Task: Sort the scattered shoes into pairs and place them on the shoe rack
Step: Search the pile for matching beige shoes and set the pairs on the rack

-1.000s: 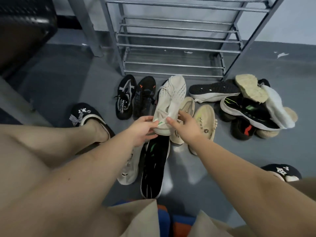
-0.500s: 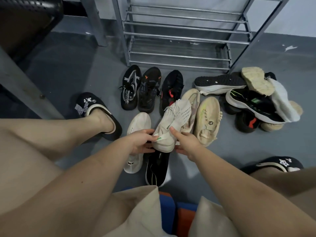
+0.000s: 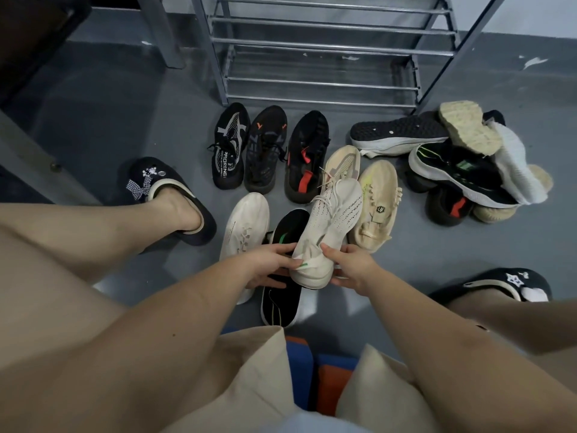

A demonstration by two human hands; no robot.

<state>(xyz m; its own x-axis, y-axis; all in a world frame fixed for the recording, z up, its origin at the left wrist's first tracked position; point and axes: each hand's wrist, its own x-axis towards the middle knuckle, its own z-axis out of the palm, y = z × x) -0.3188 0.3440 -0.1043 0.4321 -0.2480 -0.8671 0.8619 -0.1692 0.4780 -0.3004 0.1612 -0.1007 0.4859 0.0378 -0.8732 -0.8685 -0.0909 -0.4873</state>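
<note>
White knit sneaker (image 3: 331, 226) held at its heel by both hands — left hand (image 3: 268, 265) and right hand (image 3: 351, 267) pinch it either side, toe pointing toward the shoe rack (image 3: 318, 48); three black shoes (image 3: 268, 148) lined up in front of the rack; mixed pile (image 3: 462, 164) right of the sneaker; cream shoe (image 3: 245, 226) and upturned black shoe (image 3: 285, 295) just left of it.

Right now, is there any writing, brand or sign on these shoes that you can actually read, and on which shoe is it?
"PFORENG": white letters along the side of the leftmost black sneaker; the last letters are unsure.
Dark print rows on the cream knit sneaker held in both hands: too small to read.
Square badge on the beige shoe beside it: a mark, unreadable.
Side lettering on the white shoe on the floor: blurred.
</note>
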